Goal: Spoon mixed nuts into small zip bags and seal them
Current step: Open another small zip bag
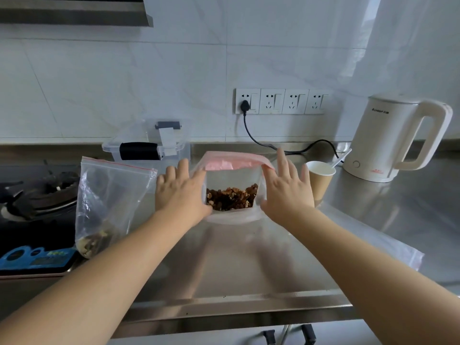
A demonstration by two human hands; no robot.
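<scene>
Two flat hands, left hand (pixel 180 192) and right hand (pixel 286 189), fingers straight, press sides of nut bag (pixel 232 192) on desk (pixel 249 257), second bag (pixel 109 202) left, cup (pixel 321 180) and kettle (pixel 395 143) right.

Bright, even daylight, strongest from upper right, where wall washes out near white. Steel surface (pixel 249 257) shows broad soft glare and blurred reflections of my forearms. Shadows faint, soft-edged. Wide-angle distortion: wall tile lines and surface edge bow near frame borders, my arms stretch large at bottom corners. Overall slightly soft; kettle (pixel 388 143) reasonably sharp, its logo small.
</scene>
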